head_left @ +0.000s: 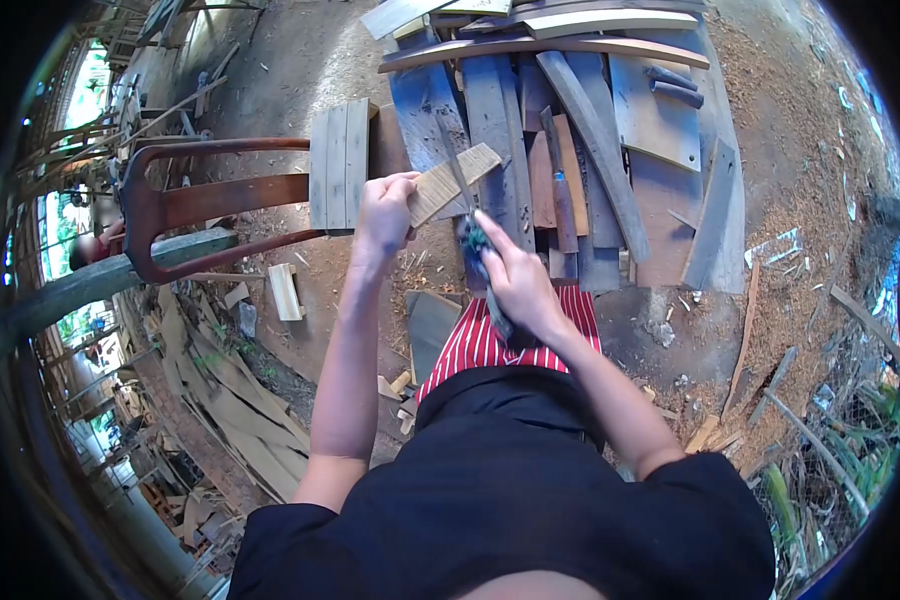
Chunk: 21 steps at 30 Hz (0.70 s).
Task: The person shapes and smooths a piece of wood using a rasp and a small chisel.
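My left hand (382, 215) is closed around one end of a short, light wooden board (435, 192), which slants up to the right. In my right hand (520, 285) is a knife (453, 160) with a long thin blade and a dark, greenish wrapped handle. The blade lies across the board, close to its far end. The handle runs back below my fist toward the red-and-white striped cloth at my lap. On the bench just beyond my right hand lies another slim bladed tool (562, 190) with a wooden handle.
Planks cover the low bench (660, 230) in front of me, with a long curved strip (540, 47) across them. A wooden chair (220, 200) lies at the left. Wood offcuts (284, 292) and shavings litter the ground. A person (95, 245) is partly visible at the far left.
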{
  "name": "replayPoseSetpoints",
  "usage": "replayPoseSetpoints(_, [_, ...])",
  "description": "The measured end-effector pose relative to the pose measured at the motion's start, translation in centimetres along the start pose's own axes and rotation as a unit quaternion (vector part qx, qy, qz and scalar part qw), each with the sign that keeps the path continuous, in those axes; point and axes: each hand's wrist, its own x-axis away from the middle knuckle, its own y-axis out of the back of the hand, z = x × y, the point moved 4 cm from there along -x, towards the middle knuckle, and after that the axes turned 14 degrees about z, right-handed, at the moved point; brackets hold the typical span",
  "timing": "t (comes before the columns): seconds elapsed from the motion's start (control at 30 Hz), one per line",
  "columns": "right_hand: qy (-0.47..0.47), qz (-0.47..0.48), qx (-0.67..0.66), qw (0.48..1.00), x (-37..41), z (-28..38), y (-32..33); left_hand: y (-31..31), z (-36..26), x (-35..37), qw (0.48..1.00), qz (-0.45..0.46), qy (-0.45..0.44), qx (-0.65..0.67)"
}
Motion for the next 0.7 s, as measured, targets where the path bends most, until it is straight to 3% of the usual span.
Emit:
replayPoseSetpoints(0.07, [-0.062,0.004,-0.045,0.997,-4.1,-2.5,1.1,0.1,-0.2,-0.1,1.000,0.016,0.007,0.021])
replayPoseSetpoints(0.13, [0.002,-0.066,0.029,0.997,-6.9,-4.0,1.6,-0.5,-0.8,0.4,1.000,0.022,-0.005,-0.011])
replayPoseSetpoints(0.2, [-0.084,0.024,-0.039,0.995,-3.8,-2.0,1.1,-0.9,-0.9,-0.1,1.000,0.011,-0.016,-0.015])
replayPoseSetpoints(0.23, [0.005,-0.017,-0.028,0.999,-1.5,-0.3,0.7,-0.6,-0.7,-0.1,1.000,0.002,-0.010,-0.013])
replayPoseSetpoints(0.27, [0.016,-0.004,-0.038,0.999,0.2,0.7,0.4,-0.6,-0.4,-0.1,1.000,0.004,-0.006,-0.011])
replayPoseSetpoints(0.33, [-0.010,0.019,-0.064,0.998,-0.2,-0.5,0.3,-0.6,-0.4,0.0,1.000,0.013,0.001,-0.014])
replayPoseSetpoints(0.47, [-0.029,-0.045,0.014,0.998,-6.5,-4.1,1.2,-0.3,-0.5,0.0,0.999,0.030,0.001,-0.024])
replayPoseSetpoints(0.53, [-0.046,-0.020,-0.047,0.998,-4.4,-2.1,1.5,-0.3,-0.1,-0.1,0.999,0.036,-0.009,-0.027])
replayPoseSetpoints(0.6, [-0.017,-0.001,-0.021,1.000,-1.1,-0.1,0.5,-0.1,0.1,-0.2,0.999,0.032,-0.018,-0.024])
replayPoseSetpoints(0.67, [0.015,-0.022,-0.028,0.999,-0.7,-0.8,0.3,-0.3,0.3,-0.2,0.999,0.028,-0.016,-0.031])
replayPoseSetpoints(0.7, [-0.012,-0.027,-0.048,0.998,-1.7,-1.9,0.5,-0.4,0.0,0.1,0.999,0.028,-0.016,-0.029])
